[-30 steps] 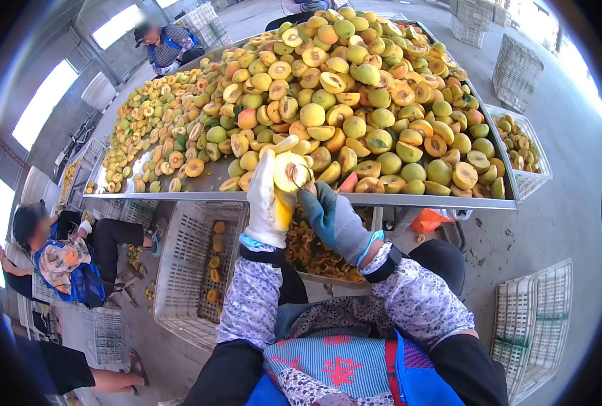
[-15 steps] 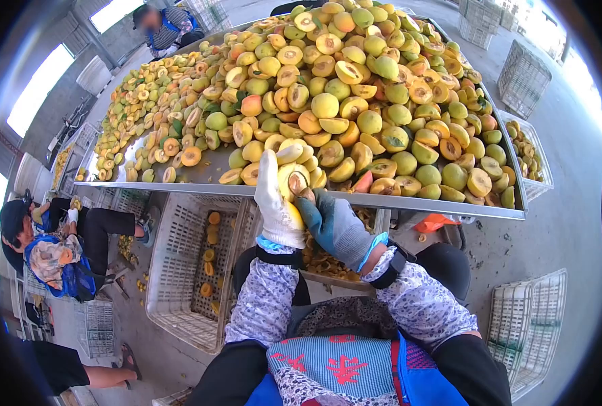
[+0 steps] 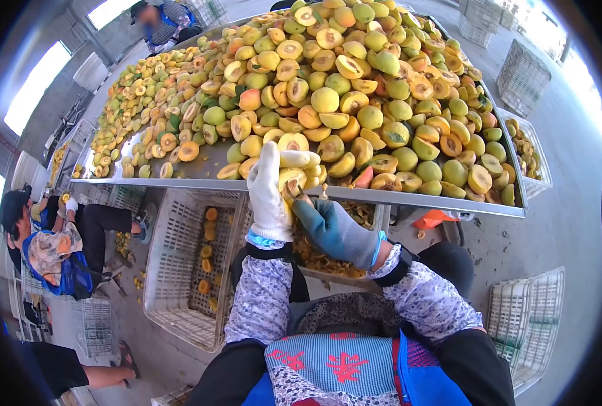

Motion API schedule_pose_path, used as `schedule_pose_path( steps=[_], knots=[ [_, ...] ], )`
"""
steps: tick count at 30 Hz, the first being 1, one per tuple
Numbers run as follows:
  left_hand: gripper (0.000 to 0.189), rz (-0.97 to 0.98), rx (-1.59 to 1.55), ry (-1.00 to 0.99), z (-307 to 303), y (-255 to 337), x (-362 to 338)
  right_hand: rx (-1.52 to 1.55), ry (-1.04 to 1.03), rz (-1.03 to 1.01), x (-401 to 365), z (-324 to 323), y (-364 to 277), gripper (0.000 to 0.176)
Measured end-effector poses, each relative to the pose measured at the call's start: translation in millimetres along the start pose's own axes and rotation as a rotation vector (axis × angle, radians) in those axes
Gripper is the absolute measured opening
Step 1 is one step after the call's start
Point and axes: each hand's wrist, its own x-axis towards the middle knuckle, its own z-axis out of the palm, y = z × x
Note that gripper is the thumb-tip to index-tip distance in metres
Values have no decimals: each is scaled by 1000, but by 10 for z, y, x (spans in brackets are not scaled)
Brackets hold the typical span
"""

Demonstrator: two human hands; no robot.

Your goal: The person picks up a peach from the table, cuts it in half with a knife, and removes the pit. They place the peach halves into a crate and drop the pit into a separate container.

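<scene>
My left hand [image 3: 271,196], in a white glove, is closed around a cut apricot half [image 3: 291,180], its flesh side turned toward my right hand. In a blue-grey glove, my right hand [image 3: 338,230] is closed with its fingertips against the fruit. A thin brownish edge shows at those fingertips, but I cannot make out what they grip. Small bits of flesh [image 3: 325,192] show just above the right glove. Both hands are at the front edge of a metal table [image 3: 199,184], beside a heap of whole and halved apricots [image 3: 325,100].
Below the table, a white crate [image 3: 162,284] holds a few apricot halves, and another crate [image 3: 335,271] between my knees holds scraps. An upright crate [image 3: 525,318] stands at right. A seated co-worker [image 3: 51,243] is at left; another person [image 3: 162,27] sits beyond the table.
Both hands have moved slightly left and the fruit has turned in my left hand. The dark hollow seen in it before is now mostly hidden. Bits of flesh now show above the right glove.
</scene>
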Motion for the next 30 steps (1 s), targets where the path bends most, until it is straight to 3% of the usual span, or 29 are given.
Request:
schedule_pose_path(
  steps=[1,3,5,6,8,9,12,15,17,18,19,22,24,28,30],
  knots=[
    [57,-41,-77,20,12,-4,-9,36,-48,121,-26,-14,-69,46],
    [56,-96,144,-172,-80,88,44,106,-143,366,-118,-94,-290,50],
    [54,-124,284,-302,-124,99,102,80,-167,483,-140,-155,-417,52],
    [54,-138,244,-326,-150,86,103,69,-179,542,-152,-172,-429,54],
    [55,-164,157,-374,-174,72,113,367,-369,591,-174,-246,-377,53],
    [51,-119,-33,-450,-168,42,92,514,-461,612,-177,-279,-343,53],
    [44,-201,-366,-435,-137,-62,89,768,-553,585,-162,-304,-211,51],
    [35,-137,-398,-50,-118,-49,135,248,-282,504,-217,-137,-227,46],
    [31,-73,-442,34,-298,9,182,-379,-124,132,-304,-239,122,43],
    [35,-8,-323,133,-403,111,161,-681,-42,-63,-351,-301,249,42],
    [37,48,-215,246,-449,284,91,-853,-91,184,-409,-338,107,35],
    [47,152,279,329,-863,768,-55,-1012,-83,203,-447,-396,26,34],
    [48,181,1201,474,-1275,895,4,-929,18,108,-440,-369,-55,33],
    [54,338,1632,369,-1116,645,210,-866,-18,89,-370,-298,-30,34],
    [63,199,1815,183,-1070,356,460,-856,-31,72,-354,-287,-45,35]
  ],
)
